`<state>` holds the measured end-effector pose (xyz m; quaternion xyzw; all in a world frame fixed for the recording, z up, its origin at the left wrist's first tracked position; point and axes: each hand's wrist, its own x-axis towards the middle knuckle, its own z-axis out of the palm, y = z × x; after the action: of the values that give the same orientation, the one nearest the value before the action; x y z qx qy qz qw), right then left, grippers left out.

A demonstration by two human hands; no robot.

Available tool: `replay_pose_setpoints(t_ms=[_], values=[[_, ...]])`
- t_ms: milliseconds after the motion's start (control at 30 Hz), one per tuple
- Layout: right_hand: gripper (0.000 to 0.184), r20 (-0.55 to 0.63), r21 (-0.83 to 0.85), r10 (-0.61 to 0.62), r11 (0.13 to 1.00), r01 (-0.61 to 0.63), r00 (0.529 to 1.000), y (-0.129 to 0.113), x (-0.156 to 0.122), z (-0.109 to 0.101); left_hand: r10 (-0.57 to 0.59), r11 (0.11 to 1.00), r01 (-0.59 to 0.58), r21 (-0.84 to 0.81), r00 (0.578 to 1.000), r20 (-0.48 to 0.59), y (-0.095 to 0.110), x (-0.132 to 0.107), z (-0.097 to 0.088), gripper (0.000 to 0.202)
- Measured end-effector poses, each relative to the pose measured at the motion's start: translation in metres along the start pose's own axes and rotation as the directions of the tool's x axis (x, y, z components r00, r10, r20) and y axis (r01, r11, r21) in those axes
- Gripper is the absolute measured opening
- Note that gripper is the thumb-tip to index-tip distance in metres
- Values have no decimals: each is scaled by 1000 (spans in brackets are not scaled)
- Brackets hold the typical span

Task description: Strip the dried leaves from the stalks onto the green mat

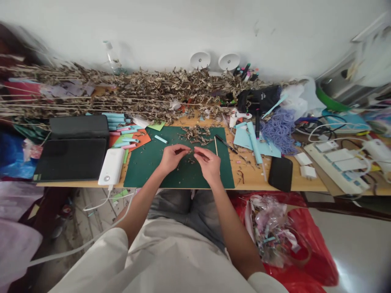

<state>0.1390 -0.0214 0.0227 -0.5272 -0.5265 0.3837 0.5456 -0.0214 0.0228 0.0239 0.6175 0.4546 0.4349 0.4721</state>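
Observation:
Over the dark green cutting mat (146,162), my left hand (172,158) and my right hand (209,162) face each other with fingertips nearly meeting. Each is closed in a pinch on small brown bits of dried leaf (191,150), mostly covered by the fingers. Leaf crumbs (191,160) lie on the mat just below. A loose pile of dried leaves (197,133) sits beyond my fingers at the mat's far edge. Left of it lies a short light-blue paper tube (161,139). To the right are a black pen (226,144) and a thin pale stick (216,146).
Long dried leafy stems (137,87) fill the back of the table. On the left are a black tablet (70,158), a white power bank (111,166) and rolled paper tubes (117,120). Rightward lie purple yarn (279,130), a black phone (280,173) and a power strip (336,167).

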Motion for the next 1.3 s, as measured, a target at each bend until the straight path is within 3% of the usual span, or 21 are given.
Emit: replay_pose_setpoints(t_ms=[167, 367, 533, 767, 933, 1100, 1167, 1300], values=[[16, 75, -183, -92, 978, 104, 993, -7, 5, -4, -63, 992, 75, -102, 991, 116, 2, 3, 2, 24], [16, 11, -233, -76, 970, 76, 997, -2, -1, 4, -84, 993, 91, -75, 992, 92, -4, -8, 10, 26], [16, -112, -268, -55, 963, 24, 992, 4, -3, 1, -95, 995, 93, -32, 994, -45, -7, -13, 12, 20], [24, 54, -470, -143, 870, 152, 988, 1, -4, -10, -127, 986, 119, -120, 990, -65, -16, -16, 15, 23], [22, 63, -281, -88, 954, 102, 994, -3, -6, -6, 10, 994, -12, -110, 1000, -22, -11, -19, 14, 20], [19, -29, -191, -42, 981, 36, 999, 0, -9, -1, -74, 984, 69, -166, 997, -21, -11, -20, 20, 24], [18, -48, -219, -35, 975, 24, 998, 2, -11, 0, -68, 994, 64, -93, 997, -39, -10, -21, 23, 22], [16, -160, -213, -11, 977, -24, 987, 8, -14, 7, 60, 995, -54, 86, 996, -67, -7, -24, 28, 14]])
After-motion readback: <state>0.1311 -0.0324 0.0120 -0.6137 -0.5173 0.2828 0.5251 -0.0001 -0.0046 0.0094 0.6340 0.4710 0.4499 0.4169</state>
